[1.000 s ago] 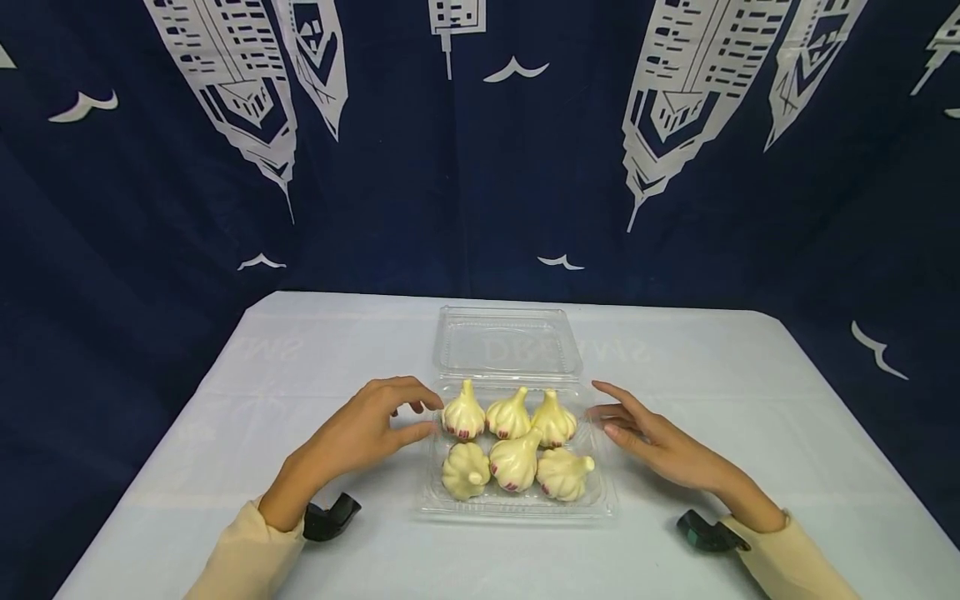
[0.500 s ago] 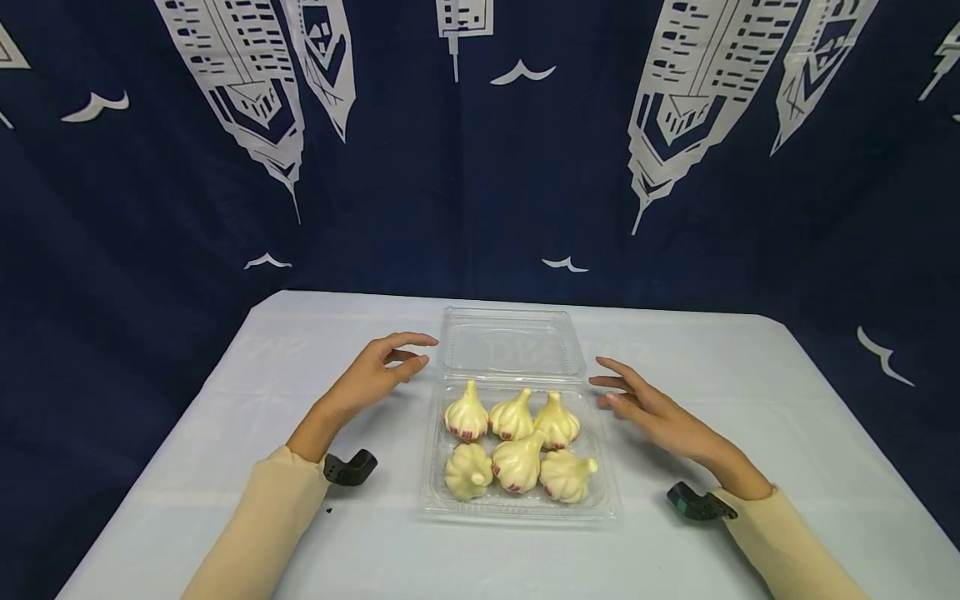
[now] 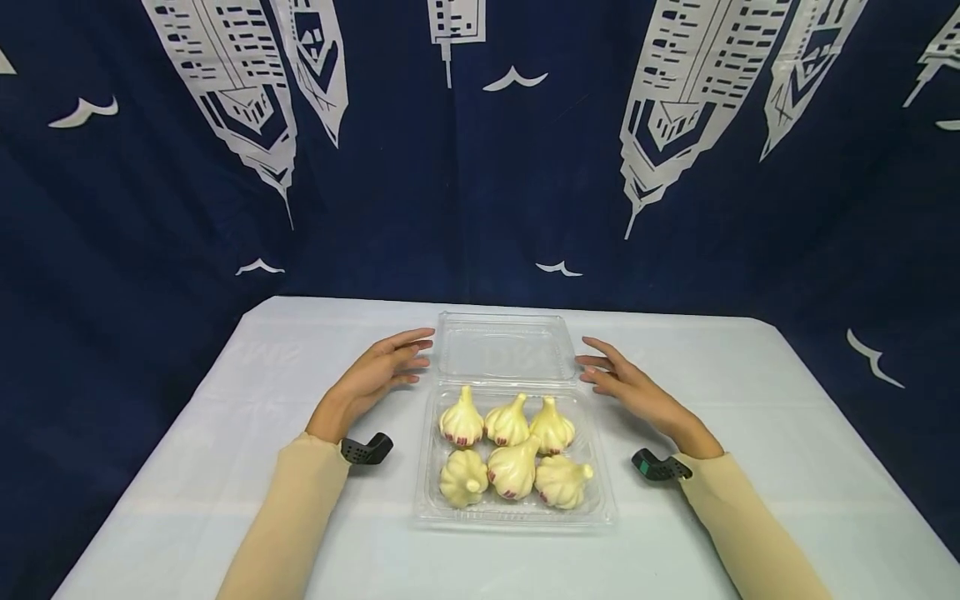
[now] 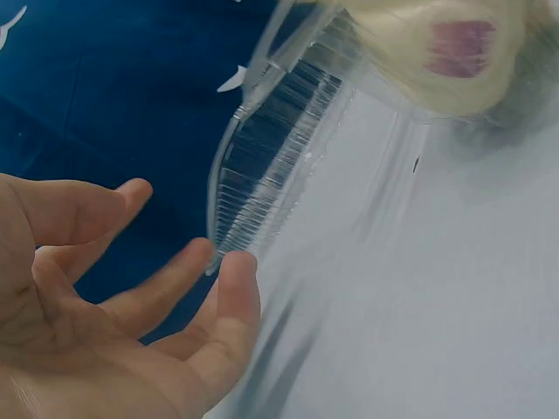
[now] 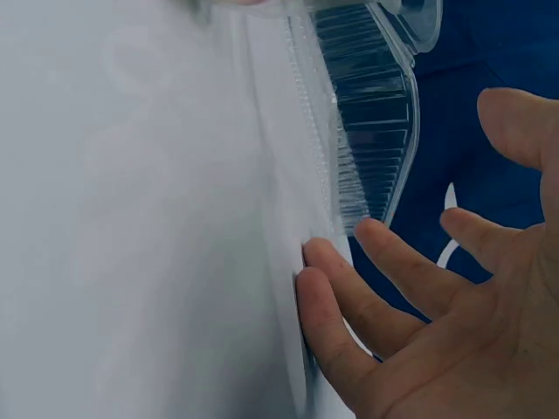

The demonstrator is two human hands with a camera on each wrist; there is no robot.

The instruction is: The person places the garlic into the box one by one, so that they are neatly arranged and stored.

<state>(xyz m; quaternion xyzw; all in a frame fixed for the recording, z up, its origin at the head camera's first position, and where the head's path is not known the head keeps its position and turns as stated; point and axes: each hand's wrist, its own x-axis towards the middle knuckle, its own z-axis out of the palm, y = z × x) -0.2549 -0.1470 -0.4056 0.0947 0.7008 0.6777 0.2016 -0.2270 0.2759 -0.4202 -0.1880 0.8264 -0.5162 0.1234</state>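
A clear plastic clamshell box lies opened flat at the middle of the table, its lid folded back on the far side. Several garlic bulbs sit in its base in two rows. My left hand is at the lid's left side, fingers loosely extended and holding nothing. In the left wrist view, the fingertips of the left hand are right at the lid's ribbed edge. At the lid's opposite side is my right hand, relaxed, fingers spread, with the ribbed edge just beyond its fingertips.
A white cloth covers the table. Behind it hangs a dark blue curtain with white printed buildings and birds. Black wrist devices sit at both beige sleeves.
Both hands have moved away from me, from beside the base with the garlic bulbs to the two sides of the lid. The box and bulbs stay in place.
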